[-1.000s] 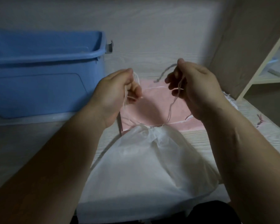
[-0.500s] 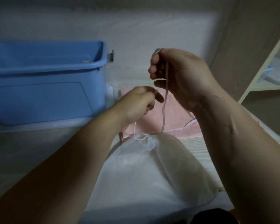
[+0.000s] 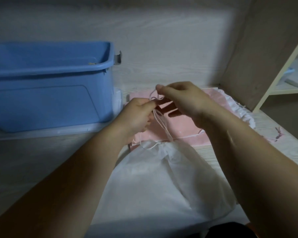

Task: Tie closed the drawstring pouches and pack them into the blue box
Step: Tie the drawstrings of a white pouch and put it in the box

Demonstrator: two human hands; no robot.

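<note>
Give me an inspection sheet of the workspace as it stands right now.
Surface: pale wood-grain table, dimly lit.
Job's things: white pouch nearest, neck gathered; drawstring running up to the hands; pink pouch flat behind it; blue box at left, open.
Clutter: white ruffled fabric and a pink string scrap at right.
Hands: left hand and right hand both pinch the drawstring.
Cables: nothing seen.
Surroundings: wall panel behind; shelf unit at right.

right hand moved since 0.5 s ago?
Yes. The right hand has dropped: it was level with the rim of the blue box, and is now below it, meeting the left hand at the cord.
</note>
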